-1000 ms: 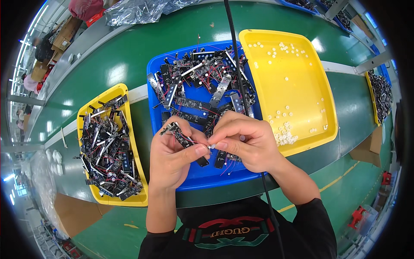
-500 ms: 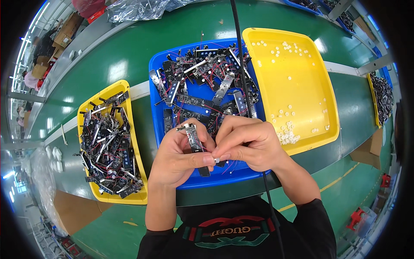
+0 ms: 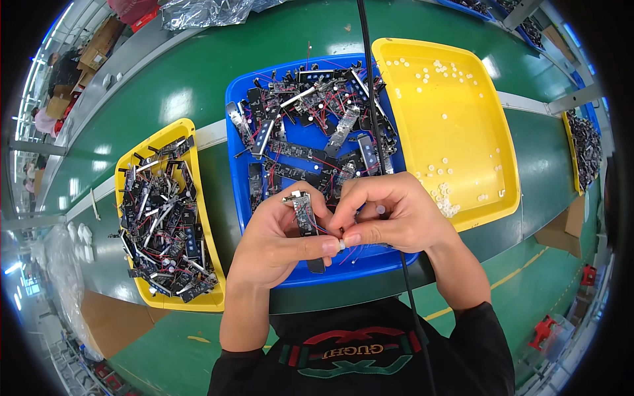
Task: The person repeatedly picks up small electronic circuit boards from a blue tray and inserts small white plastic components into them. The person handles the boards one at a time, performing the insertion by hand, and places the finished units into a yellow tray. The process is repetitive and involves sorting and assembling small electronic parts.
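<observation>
My left hand (image 3: 281, 237) is closed on a narrow black circuit board (image 3: 305, 216) held upright, with a pale connector at its top end. Thin red and blue wires run from the board toward my fingertips. A small white round piece (image 3: 342, 244) sits where my left thumb tip meets the thumb and forefinger of my right hand (image 3: 396, 214), which are closed in a pinch on it. A second small pale piece (image 3: 380, 210) shows among the curled fingers of my right hand. Both hands are over the near edge of a blue tray (image 3: 290, 277) full of wired boards.
On the left a yellow tray (image 3: 220, 290) is heaped with similar boards. To the right, another yellow tray (image 3: 462, 145) holds scattered small white round pieces. A black cable (image 3: 374, 119) hangs down across the blue tray. Crumpled silver plastic (image 3: 205, 13) lies at the back.
Both hands have shifted slightly right with the board and the white piece. My right fingers have opened out a little, and a second pale piece now shows in them.
</observation>
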Demonstrator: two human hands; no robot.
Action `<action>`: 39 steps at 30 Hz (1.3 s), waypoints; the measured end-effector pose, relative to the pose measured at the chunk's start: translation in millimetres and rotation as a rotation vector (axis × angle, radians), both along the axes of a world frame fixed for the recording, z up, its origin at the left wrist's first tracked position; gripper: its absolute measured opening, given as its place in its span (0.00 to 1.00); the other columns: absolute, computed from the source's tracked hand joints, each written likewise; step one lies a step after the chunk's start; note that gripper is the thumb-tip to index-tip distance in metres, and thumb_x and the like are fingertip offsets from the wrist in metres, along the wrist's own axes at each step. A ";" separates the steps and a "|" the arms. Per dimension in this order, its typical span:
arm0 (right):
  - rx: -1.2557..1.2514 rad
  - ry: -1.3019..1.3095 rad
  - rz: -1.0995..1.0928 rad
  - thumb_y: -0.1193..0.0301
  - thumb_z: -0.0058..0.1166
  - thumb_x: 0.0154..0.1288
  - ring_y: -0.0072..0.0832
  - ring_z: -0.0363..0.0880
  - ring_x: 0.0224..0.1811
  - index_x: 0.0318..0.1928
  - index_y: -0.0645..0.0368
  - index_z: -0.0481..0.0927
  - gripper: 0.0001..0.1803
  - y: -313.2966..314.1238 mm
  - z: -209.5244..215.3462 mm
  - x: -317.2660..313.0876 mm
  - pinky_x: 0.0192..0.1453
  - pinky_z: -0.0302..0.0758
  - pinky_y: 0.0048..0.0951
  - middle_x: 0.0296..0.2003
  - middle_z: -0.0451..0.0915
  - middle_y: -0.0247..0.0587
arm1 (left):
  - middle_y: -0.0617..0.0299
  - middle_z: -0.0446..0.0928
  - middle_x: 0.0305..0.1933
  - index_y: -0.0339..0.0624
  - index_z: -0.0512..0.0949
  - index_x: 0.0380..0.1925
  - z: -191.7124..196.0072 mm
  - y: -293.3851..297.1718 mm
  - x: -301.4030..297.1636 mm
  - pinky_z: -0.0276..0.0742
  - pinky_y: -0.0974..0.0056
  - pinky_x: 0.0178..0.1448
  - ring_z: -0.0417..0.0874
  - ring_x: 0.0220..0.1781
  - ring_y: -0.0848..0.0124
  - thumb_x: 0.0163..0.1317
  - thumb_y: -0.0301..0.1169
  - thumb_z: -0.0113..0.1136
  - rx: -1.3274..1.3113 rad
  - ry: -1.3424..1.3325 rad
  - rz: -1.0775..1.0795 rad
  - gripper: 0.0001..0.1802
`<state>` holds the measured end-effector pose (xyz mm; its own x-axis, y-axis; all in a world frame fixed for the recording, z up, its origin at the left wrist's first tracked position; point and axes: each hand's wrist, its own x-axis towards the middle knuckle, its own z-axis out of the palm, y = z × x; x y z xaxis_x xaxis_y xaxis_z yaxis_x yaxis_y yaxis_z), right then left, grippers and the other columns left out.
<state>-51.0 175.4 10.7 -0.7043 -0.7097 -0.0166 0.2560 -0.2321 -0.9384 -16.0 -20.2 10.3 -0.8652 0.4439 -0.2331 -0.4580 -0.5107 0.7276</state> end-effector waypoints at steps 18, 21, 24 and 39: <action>0.125 -0.021 -0.279 0.77 0.63 0.50 0.10 0.63 0.16 0.34 0.62 0.75 0.11 -16.4 -10.6 7.1 0.19 0.55 0.13 0.17 0.71 0.28 | 0.49 0.79 0.30 0.37 0.66 0.39 14.6 -3.0 12.4 0.77 0.70 0.34 0.81 0.35 0.70 0.43 0.12 0.65 -0.279 0.221 0.303 0.24; -0.045 -0.348 -0.199 0.71 0.56 0.58 0.11 0.59 0.13 0.35 0.62 0.75 0.08 -22.3 -13.9 10.9 0.16 0.52 0.15 0.15 0.67 0.27 | 0.52 0.78 0.28 0.39 0.65 0.35 22.0 -10.4 25.0 0.75 0.71 0.33 0.79 0.31 0.71 0.39 0.13 0.68 -0.197 0.300 0.406 0.25; -0.187 -0.675 -0.228 0.67 0.43 0.64 0.17 0.56 0.10 0.37 0.61 0.74 0.11 -18.4 -11.1 7.2 0.14 0.52 0.20 0.14 0.63 0.30 | 0.51 0.76 0.24 0.41 0.62 0.33 47.6 -36.7 32.8 0.74 0.71 0.29 0.76 0.25 0.74 0.36 0.15 0.67 -0.414 0.364 0.605 0.27; -0.379 -0.571 -0.310 0.85 0.41 0.53 0.43 0.72 0.54 0.53 0.71 0.68 0.23 -17.0 -6.9 2.4 0.61 0.67 0.35 0.50 0.72 0.58 | 0.53 0.76 0.25 0.39 0.75 0.32 75.5 -230.7 -99.4 0.71 0.58 0.35 0.77 0.29 0.58 0.50 0.33 0.62 -2.039 0.643 -0.183 0.12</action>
<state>-48.6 158.3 3.8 -0.8279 -0.5102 -0.2330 0.5492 -0.6532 -0.5212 -115.3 -250.9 85.8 -0.9868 0.0854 -0.1379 0.0723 0.9926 0.0973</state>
